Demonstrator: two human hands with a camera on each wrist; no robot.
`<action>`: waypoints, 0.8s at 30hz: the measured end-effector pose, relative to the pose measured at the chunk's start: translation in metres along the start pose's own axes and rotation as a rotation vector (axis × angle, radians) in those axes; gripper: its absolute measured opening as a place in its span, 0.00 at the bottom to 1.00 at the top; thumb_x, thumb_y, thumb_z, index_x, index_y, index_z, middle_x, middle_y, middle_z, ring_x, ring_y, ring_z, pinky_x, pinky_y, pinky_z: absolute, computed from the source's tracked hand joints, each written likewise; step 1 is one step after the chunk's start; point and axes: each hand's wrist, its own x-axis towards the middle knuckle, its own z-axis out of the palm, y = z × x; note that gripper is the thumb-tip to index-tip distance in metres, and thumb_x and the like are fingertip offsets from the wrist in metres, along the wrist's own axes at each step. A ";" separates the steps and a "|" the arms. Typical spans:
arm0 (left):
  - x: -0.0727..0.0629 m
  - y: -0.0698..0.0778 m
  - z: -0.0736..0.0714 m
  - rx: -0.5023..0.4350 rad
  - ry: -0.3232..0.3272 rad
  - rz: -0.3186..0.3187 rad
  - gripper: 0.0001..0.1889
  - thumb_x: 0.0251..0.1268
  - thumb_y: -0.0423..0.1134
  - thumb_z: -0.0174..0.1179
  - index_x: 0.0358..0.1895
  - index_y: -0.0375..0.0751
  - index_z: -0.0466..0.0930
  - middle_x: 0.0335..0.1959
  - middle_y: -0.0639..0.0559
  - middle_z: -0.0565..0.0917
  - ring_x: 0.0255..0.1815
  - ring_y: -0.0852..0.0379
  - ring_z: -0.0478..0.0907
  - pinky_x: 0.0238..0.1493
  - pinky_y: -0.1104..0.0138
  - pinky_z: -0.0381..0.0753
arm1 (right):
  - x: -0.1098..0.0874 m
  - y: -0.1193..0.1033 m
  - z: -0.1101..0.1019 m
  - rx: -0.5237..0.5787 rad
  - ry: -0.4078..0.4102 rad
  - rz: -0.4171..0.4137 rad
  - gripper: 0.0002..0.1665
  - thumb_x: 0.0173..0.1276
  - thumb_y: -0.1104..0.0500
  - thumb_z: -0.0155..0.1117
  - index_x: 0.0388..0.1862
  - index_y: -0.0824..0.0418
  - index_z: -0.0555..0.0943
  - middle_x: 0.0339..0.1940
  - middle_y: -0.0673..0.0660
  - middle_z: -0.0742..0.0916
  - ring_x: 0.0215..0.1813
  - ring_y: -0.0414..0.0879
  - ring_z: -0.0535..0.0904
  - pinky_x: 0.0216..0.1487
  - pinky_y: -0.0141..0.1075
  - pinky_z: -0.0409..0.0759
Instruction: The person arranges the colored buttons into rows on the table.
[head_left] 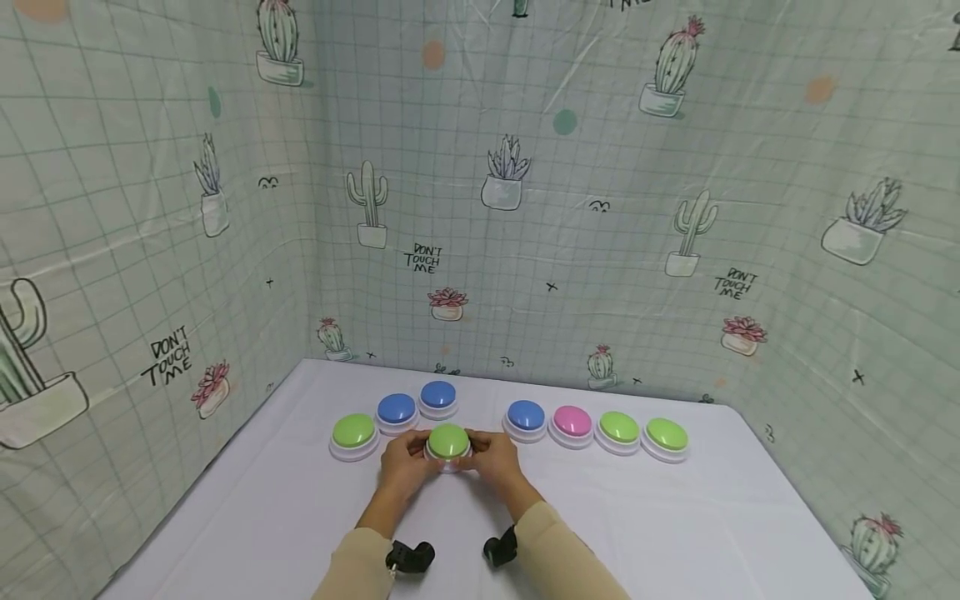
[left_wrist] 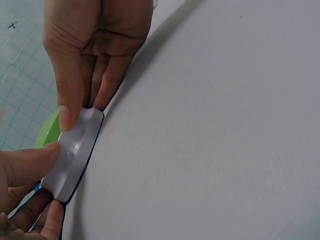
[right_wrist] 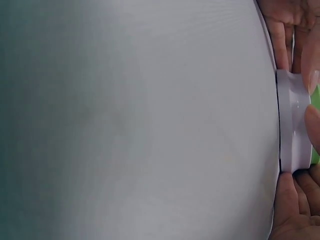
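Note:
A round button with a green dome point(head_left: 448, 441) and a white base point(left_wrist: 77, 150) sits between the two hands at the middle of the table. My left hand point(head_left: 406, 468) holds the base from the left side, thumb on the front and fingers curled beneath the edge. From the right side, my right hand point(head_left: 493, 459) grips the same base in a matching way. In the right wrist view the base point(right_wrist: 294, 122) stands close over the white cloth, with both thumbs near the green dome.
To the left are a green button point(head_left: 353, 432) and two blue buttons point(head_left: 396, 409). On the right, a blue button point(head_left: 526, 415), a pink button point(head_left: 572, 422) and two green buttons point(head_left: 619, 427) form a row. Cactus-printed cloth walls point(head_left: 555, 250) surround the white table point(head_left: 675, 533).

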 end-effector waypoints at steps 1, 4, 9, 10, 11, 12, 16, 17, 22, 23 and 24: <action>-0.001 0.000 0.001 -0.004 0.003 -0.006 0.30 0.47 0.19 0.76 0.59 0.27 0.83 0.57 0.31 0.85 0.61 0.36 0.82 0.65 0.50 0.83 | -0.001 0.000 -0.001 0.002 -0.002 0.002 0.37 0.54 0.74 0.80 0.65 0.72 0.81 0.62 0.68 0.85 0.69 0.62 0.79 0.71 0.52 0.77; -0.004 0.000 0.003 -0.017 0.008 -0.023 0.30 0.46 0.19 0.77 0.59 0.28 0.83 0.57 0.31 0.85 0.62 0.36 0.82 0.66 0.50 0.82 | -0.004 0.002 -0.003 0.004 -0.002 0.006 0.37 0.54 0.73 0.81 0.65 0.71 0.81 0.62 0.67 0.86 0.69 0.61 0.79 0.71 0.52 0.77; -0.010 0.002 0.005 -0.051 0.000 -0.023 0.30 0.45 0.18 0.77 0.58 0.27 0.83 0.57 0.30 0.84 0.62 0.35 0.81 0.67 0.50 0.81 | -0.009 0.004 -0.007 0.000 -0.003 -0.007 0.37 0.54 0.72 0.82 0.65 0.70 0.82 0.62 0.67 0.86 0.69 0.61 0.80 0.72 0.52 0.77; -0.011 0.003 0.005 -0.056 0.000 -0.017 0.30 0.44 0.18 0.77 0.57 0.27 0.83 0.57 0.30 0.85 0.62 0.34 0.81 0.67 0.50 0.81 | -0.010 0.005 -0.007 0.006 -0.004 -0.012 0.37 0.54 0.72 0.82 0.65 0.71 0.82 0.62 0.67 0.86 0.69 0.61 0.80 0.71 0.52 0.77; -0.012 0.003 0.006 -0.060 -0.001 -0.015 0.30 0.44 0.18 0.77 0.57 0.27 0.83 0.56 0.30 0.85 0.62 0.34 0.81 0.67 0.50 0.82 | -0.011 0.005 -0.008 0.014 -0.005 -0.016 0.37 0.54 0.72 0.82 0.65 0.72 0.82 0.62 0.68 0.86 0.69 0.61 0.80 0.71 0.52 0.77; -0.013 0.003 0.006 -0.062 -0.004 -0.009 0.30 0.44 0.18 0.77 0.57 0.27 0.83 0.56 0.31 0.85 0.62 0.35 0.81 0.66 0.50 0.82 | -0.012 0.006 -0.009 0.022 -0.005 -0.018 0.37 0.53 0.72 0.82 0.65 0.72 0.81 0.62 0.68 0.86 0.69 0.61 0.80 0.71 0.51 0.77; -0.016 0.003 0.010 -0.071 -0.025 0.001 0.30 0.44 0.18 0.78 0.56 0.27 0.83 0.54 0.32 0.85 0.60 0.36 0.82 0.65 0.50 0.83 | -0.017 0.008 -0.015 0.047 0.008 -0.015 0.37 0.53 0.73 0.81 0.65 0.73 0.81 0.62 0.68 0.85 0.68 0.62 0.80 0.70 0.51 0.78; -0.017 0.003 0.012 -0.073 -0.032 0.002 0.30 0.44 0.18 0.78 0.56 0.27 0.83 0.54 0.32 0.85 0.60 0.36 0.82 0.65 0.50 0.83 | -0.019 0.009 -0.016 0.052 0.011 -0.011 0.37 0.54 0.73 0.81 0.65 0.73 0.81 0.62 0.68 0.85 0.68 0.61 0.80 0.71 0.51 0.78; -0.020 0.005 0.016 -0.084 -0.049 0.005 0.30 0.44 0.17 0.78 0.56 0.26 0.83 0.54 0.33 0.85 0.60 0.36 0.82 0.64 0.51 0.84 | -0.024 0.012 -0.024 0.069 0.021 0.002 0.37 0.54 0.71 0.81 0.65 0.72 0.81 0.63 0.67 0.85 0.69 0.61 0.79 0.72 0.53 0.75; -0.020 0.006 0.017 -0.086 -0.053 0.007 0.30 0.44 0.17 0.78 0.56 0.26 0.83 0.54 0.33 0.85 0.60 0.36 0.82 0.64 0.51 0.84 | -0.025 0.012 -0.025 0.074 0.028 0.008 0.37 0.54 0.71 0.81 0.65 0.71 0.81 0.62 0.67 0.85 0.70 0.61 0.79 0.73 0.53 0.75; -0.020 0.006 0.019 -0.087 -0.056 0.010 0.30 0.44 0.18 0.78 0.57 0.26 0.83 0.54 0.33 0.85 0.60 0.36 0.82 0.64 0.51 0.84 | -0.025 0.012 -0.026 0.076 0.035 0.011 0.37 0.54 0.72 0.81 0.65 0.71 0.81 0.62 0.67 0.85 0.70 0.61 0.79 0.73 0.53 0.74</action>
